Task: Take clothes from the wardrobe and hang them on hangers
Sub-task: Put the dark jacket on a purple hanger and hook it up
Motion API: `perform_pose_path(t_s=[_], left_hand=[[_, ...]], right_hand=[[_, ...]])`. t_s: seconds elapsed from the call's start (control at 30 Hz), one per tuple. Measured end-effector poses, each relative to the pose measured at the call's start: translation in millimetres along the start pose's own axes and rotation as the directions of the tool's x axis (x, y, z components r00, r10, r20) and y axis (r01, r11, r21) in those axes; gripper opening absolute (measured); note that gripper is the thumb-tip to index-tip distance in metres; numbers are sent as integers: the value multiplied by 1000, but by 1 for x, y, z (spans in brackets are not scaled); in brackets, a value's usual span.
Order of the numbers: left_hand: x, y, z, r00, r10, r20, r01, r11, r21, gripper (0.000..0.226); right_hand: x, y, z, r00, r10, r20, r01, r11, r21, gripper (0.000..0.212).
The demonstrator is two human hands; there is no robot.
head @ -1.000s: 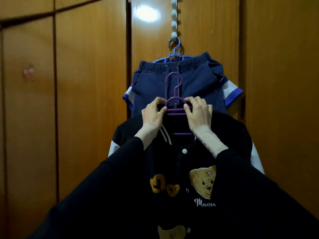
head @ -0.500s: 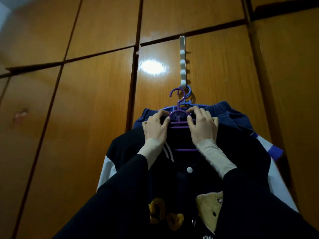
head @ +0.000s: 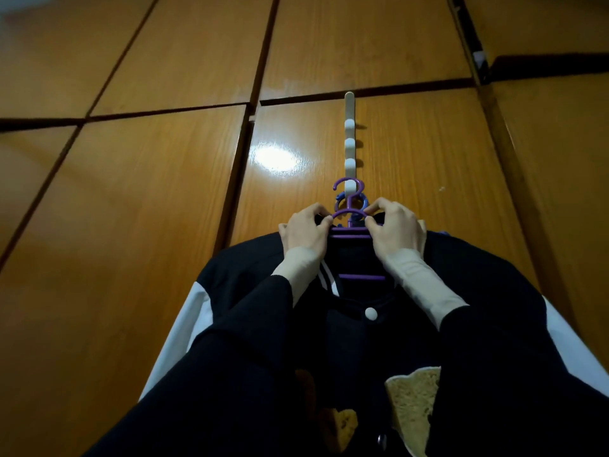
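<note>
A wooden wardrobe (head: pixel 138 225) is filling the view, with a white peg rack (head: pixel 349 140) hanging down one door. A dark jacket (head: pixel 359 324) with white sleeves is hanging on a purple hanger (head: pixel 351 230), whose hook is sitting over a low peg beside a blue hanger's hook (head: pixel 362 202). The left hand (head: pixel 306 230) and right hand (head: pixel 397 227) are both pinching the purple hanger's top at the collar, arms reaching upward.

Glossy orange-brown wooden wardrobe doors (head: pixel 164 225), dark seams; lamp glare (head: pixel 275 159); pale blur top-left, possibly ceiling.
</note>
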State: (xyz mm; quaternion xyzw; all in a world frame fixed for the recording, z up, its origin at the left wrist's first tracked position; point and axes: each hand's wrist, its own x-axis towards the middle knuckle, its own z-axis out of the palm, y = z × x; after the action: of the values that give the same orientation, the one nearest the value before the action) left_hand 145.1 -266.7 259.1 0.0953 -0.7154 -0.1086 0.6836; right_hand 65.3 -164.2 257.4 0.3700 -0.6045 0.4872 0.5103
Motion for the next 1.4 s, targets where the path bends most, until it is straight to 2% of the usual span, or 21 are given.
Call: perform_pose_path(t_s=[0.23,0.4,0.57,0.7,0.87,0.93,1.03,1.17,1.23,1.33,1.4], left_hand=[[-14,-17,8,998,44,-41,-45,998,-31,19],[-22,-27,10,987,106,-122,-123,982,-142,19],[-23,-31,6,978,103,-183,-118,990,-74,17],[-6,-21,0,975,-5,-221,-16,996,-91,22],[13,-9,0,976,-60,-208,28,987,-155,23],[7,-8,2,982,-57,-179,23,983,-184,23],[-15,-17,5,990,20,-137,-37,992,-123,27],[-59,-37,8,972,170,-164,-154,983,104,45],[-86,-45,11,973,194,-122,-166,965,203,55],[-124,-68,14,980,197,17,-190,917,350,61],[-140,-90,13,975,217,43,-211,856,472,60]], right_hand=[[-15,10,11,998,-48,-41,46,998,-30,14],[-18,17,3,997,-65,-46,70,992,101,17],[-10,26,-14,998,-47,-52,50,997,55,18],[3,25,-17,994,35,-99,-31,999,41,19],[16,22,-17,955,224,-196,-187,964,190,17],[9,26,-15,968,139,-207,-102,978,180,17],[-15,36,-17,986,-96,-133,118,978,171,20],[-53,53,-24,961,-273,41,273,962,11,51],[-72,66,-24,948,-304,97,314,943,-109,61],[-97,89,-19,932,-301,201,356,868,-346,61],[-112,104,-17,932,-284,224,359,806,-471,60]])
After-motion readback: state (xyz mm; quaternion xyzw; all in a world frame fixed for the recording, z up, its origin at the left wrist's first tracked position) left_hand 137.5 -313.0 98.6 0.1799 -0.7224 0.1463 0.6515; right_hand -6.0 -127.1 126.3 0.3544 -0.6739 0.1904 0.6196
